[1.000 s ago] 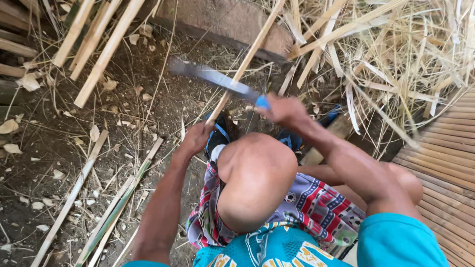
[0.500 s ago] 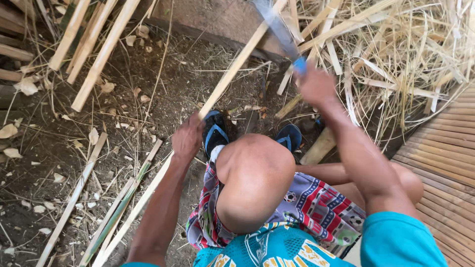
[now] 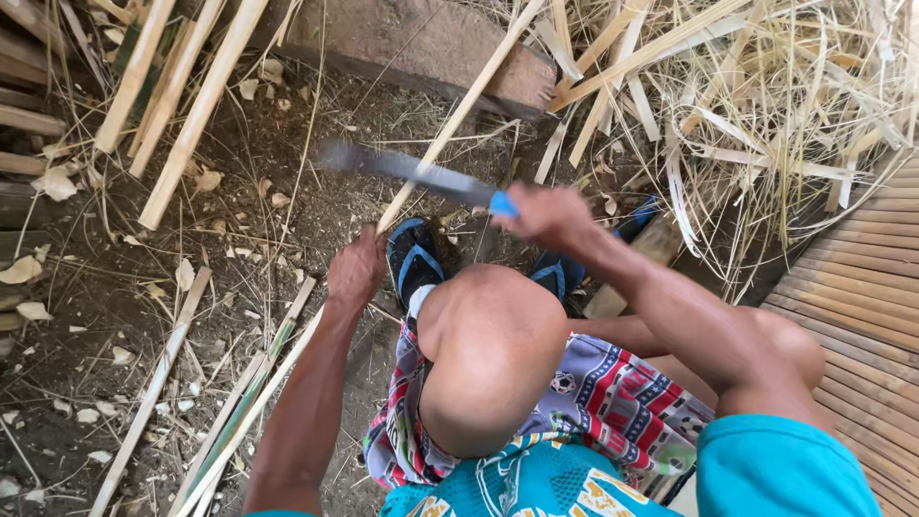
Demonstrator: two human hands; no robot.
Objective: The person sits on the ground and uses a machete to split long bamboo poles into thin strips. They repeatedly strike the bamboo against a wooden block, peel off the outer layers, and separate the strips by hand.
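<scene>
Right hand (image 3: 548, 216) grips the blue-handled steel machete (image 3: 412, 172), blade blurred just above the long pale bamboo strip (image 3: 450, 124); left hand (image 3: 356, 272) clamps that strip's lower part. Split slats (image 3: 182, 124) lie left of it, so work looks midway.

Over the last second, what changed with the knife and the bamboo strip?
The right hand swung the blue-handled knife up and away, then back down; its blade now lies blurred across the bamboo strip. The left hand kept its grip on the strip's lower part. The blue sandals and scattered bamboo stayed put.
</scene>
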